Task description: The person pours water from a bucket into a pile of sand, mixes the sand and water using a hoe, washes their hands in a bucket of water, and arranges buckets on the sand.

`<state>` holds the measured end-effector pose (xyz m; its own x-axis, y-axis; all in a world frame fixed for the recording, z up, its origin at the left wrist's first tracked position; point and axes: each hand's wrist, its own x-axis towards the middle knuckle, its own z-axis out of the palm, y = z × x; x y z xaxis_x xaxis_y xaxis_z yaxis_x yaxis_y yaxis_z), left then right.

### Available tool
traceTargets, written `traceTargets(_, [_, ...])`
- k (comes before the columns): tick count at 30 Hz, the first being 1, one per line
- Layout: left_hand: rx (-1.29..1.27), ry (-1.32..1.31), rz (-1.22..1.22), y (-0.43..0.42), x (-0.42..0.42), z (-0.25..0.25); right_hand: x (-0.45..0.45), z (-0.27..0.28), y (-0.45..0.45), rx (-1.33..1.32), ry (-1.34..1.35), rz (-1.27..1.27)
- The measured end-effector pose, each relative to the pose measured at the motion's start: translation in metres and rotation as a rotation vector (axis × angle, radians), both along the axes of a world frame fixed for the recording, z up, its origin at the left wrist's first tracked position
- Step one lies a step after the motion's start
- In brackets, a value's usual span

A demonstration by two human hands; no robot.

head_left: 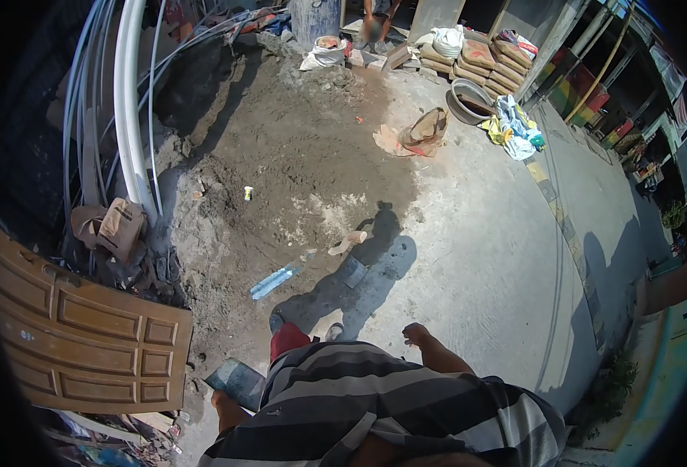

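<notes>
My left hand is low at my side, its fingers closed on the edge of a dark, flat, roughly rectangular panel. Out to the other side hangs my right hand, fingers loosely bent, with nothing visible in it. In front of my feet lies a grey rectangular plate, partly in my shadow. Close to it is a short pale-brown object of a kind I cannot make out. A light-blue strip rests on the dirt to the left.
Wet grey sand or mortar spreads ahead. A wooden door and white pipes stand at the left. Stacked sacks, a round basin and an opened paper sack are farther off. Another person is at the top.
</notes>
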<state>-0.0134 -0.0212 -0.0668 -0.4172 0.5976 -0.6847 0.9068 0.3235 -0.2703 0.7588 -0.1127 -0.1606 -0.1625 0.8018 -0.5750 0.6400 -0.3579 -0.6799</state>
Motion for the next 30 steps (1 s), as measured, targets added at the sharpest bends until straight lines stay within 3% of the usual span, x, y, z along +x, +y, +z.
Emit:
traceTargets(4, [-0.019,0.025,-0.018,0.0,0.038,0.045,-0.009,0.036,0.004,0.071,-0.084,0.098])
traceTargets(5, [0.035,-0.02,-0.007,0.013,0.01,-0.005,-0.011,0.047,0.007,0.061,-0.157,0.186])
traceTargets(7, [0.146,-0.113,-0.015,0.013,0.007,0.008,-0.011,0.042,0.003,0.047,-0.227,0.274])
traceTargets(9, [0.269,-0.236,-0.064,0.002,-0.006,0.015,-0.005,0.02,-0.005,0.098,-0.066,0.082])
traceTargets(10, [0.456,-0.514,-0.301,-0.008,-0.016,0.019,-0.005,0.017,-0.007,0.096,-0.064,0.083])
traceTargets(12, [0.46,-0.508,-0.282,-0.004,-0.017,0.023,-0.013,0.036,-0.003,-0.157,-0.058,-0.132])
traceTargets(13, [0.466,-0.503,-0.265,-0.003,-0.018,0.023,-0.019,0.053,-0.001,-0.159,-0.057,-0.13])
traceTargets(15, [0.479,-0.493,-0.229,-0.003,-0.02,0.022,-0.029,0.089,0.006,-0.389,0.138,-0.584])
traceTargets(16, [0.483,-0.487,-0.211,-0.005,-0.021,0.023,-0.029,0.095,0.009,-0.394,0.139,-0.582])
traceTargets(19, [0.022,0.076,0.095,0.017,0.016,0.027,-0.029,0.096,0.006,-0.319,0.099,-0.441])
traceTargets(23, [0.072,0.079,0.211,0.015,0.009,0.023,-0.004,0.022,-0.004,-0.168,0.096,-0.282])
traceTargets(25, [-0.005,0.11,0.092,0.014,0.008,0.026,0.001,0.003,-0.01,0.12,0.084,0.02])
traceTargets(27, [-0.054,0.092,0.036,0.013,0.021,0.047,0.0,0.003,-0.01,0.032,0.173,-0.056])
traceTargets(28, [-0.09,0.068,-0.021,0.005,0.025,0.063,-0.001,0.0,-0.012,0.119,0.208,-0.052])
traceTargets(29, [0.04,0.025,0.077,0.002,-0.018,-0.011,-0.015,0.015,-0.009,-0.062,0.131,-0.31])
traceTargets(30, [0.114,-0.038,0.093,0.01,-0.017,0.009,-0.007,-0.006,-0.014,0.058,0.132,-0.173])
